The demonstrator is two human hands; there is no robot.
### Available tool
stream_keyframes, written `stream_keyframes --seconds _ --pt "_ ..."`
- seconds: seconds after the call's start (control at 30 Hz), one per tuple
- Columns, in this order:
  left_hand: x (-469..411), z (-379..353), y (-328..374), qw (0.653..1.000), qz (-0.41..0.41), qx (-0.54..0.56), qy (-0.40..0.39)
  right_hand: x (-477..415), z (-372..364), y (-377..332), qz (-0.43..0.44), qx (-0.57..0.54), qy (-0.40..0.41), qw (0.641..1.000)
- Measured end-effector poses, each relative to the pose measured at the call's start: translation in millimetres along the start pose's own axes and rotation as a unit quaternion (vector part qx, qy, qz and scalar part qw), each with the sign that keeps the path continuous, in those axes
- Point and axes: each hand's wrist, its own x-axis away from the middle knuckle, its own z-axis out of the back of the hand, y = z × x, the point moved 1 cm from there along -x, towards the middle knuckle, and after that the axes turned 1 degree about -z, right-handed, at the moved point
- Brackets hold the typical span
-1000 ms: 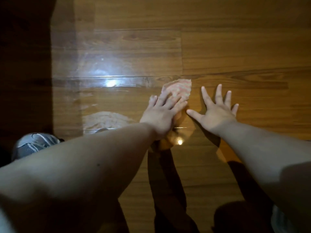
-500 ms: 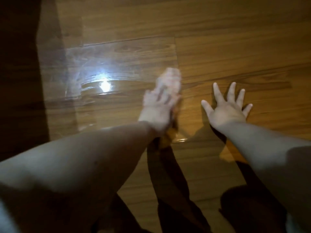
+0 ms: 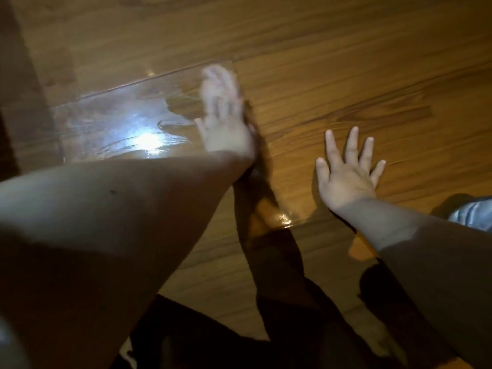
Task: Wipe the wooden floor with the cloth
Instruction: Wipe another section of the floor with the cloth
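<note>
Two hands on a wooden floor [image 3: 346, 62], seen from above. Left hand [image 3: 225, 121], centre of frame, motion-blurred: fingers appear extended and pressing flat, not clenched. Cloth: not separable from the blur; judged to lie beneath that palm, with a pale smear at the fingertips possibly its edge. Right hand [image 3: 348, 171], right of centre: released, fingers splayed, palm flat on the boards as a prop, holding nothing. Wet sheen [image 3: 125, 123], centre left, beside the left hand. Step in hand: a wiping stroke, mid-pass. Next move likely calls for steady downward pressure, carried onto the dry boards at upper right.
</note>
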Motion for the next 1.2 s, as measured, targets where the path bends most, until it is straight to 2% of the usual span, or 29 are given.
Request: stream_keyframes --seconds 0.03,0.1,0.17,0.2,0.27,0.3,0.37,0.43,0.47,0.5,0.53,0.57,0.63,0.7,0.77,0.83,0.87,0.93,0.97,1.07,1.13,1.2 --pt "14 -8 17 0.994 -0.102 0.012 -0.034 0 1 0 0.002 -0.001 -0.004 1.0" --pt "40 -15 41 0.949 -0.283 0.019 -0.134 -2 3 1 0.004 -0.005 -0.007 1.0" --pt "37 -11 39 0.91 -0.374 -0.017 -0.181 -3 3 1 0.004 -0.008 -0.011 1.0" --pt "31 -6 31 0.908 -0.38 -0.034 -0.173 -2 4 2 0.003 -0.011 -0.014 1.0" --pt "13 8 3 0.937 -0.325 -0.039 -0.123 -1 6 1 0.001 -0.016 -0.019 1.0" --pt "3 19 -17 0.96 -0.263 -0.025 -0.089 0 6 -1 0.001 -0.017 -0.019 1.0" --pt "-14 33 -58 0.996 -0.085 0.02 -0.03 2 10 -2 -0.001 -0.014 -0.023 1.0" --pt "-10 38 -84 0.995 0.093 0.032 0.018 5 16 -3 -0.001 -0.013 -0.033 0.999" --pt "0 35 -85 0.988 0.145 0.027 0.036 5 19 -4 -0.001 -0.017 -0.042 0.999" --pt "16 29 -80 0.986 0.161 0.023 0.048 7 21 -5 -0.002 -0.024 -0.05 0.998" --pt "37 23 -73 0.989 0.133 0.027 0.053 11 22 -9 0.0 -0.028 -0.051 0.998" --pt "56 11 -62 0.997 0.065 0.033 0.033 12 22 -10 -0.004 -0.027 -0.052 0.998" --pt "97 -5 -41 0.992 -0.122 -0.002 -0.045 22 20 -17 -0.004 -0.017 -0.05 0.999" --pt "124 -18 -31 0.947 -0.286 -0.06 -0.137 34 17 -27 0.004 -0.013 -0.057 0.998" --pt "134 -17 -38 0.918 -0.343 -0.077 -0.183 45 13 -37 0.019 -0.015 -0.069 0.997" --pt "137 -11 -57 0.935 -0.303 -0.082 -0.165 55 9 -47 0.04 -0.011 -0.092 0.995" --pt "139 -5 -72 0.955 -0.248 -0.081 -0.142 61 5 -51 0.054 -0.007 -0.103 0.993" --pt "142 12 -112 0.992 -0.077 -0.061 -0.081 71 -3 -57 0.078 0.003 -0.116 0.99" --pt "144 20 -132 0.998 0.017 -0.044 -0.046 76 -7 -59 0.088 0.006 -0.118 0.989" --pt "155 35 -171 0.966 0.256 0.032 0.018 93 -24 -60 0.115 0.016 -0.104 0.988" --pt "162 31 -169 0.948 0.308 0.068 0.035 103 -33 -59 0.128 0.019 -0.085 0.988" --pt "177 20 -148 0.966 0.251 0.058 0.018 109 -38 -59 0.132 0.025 -0.073 0.988"
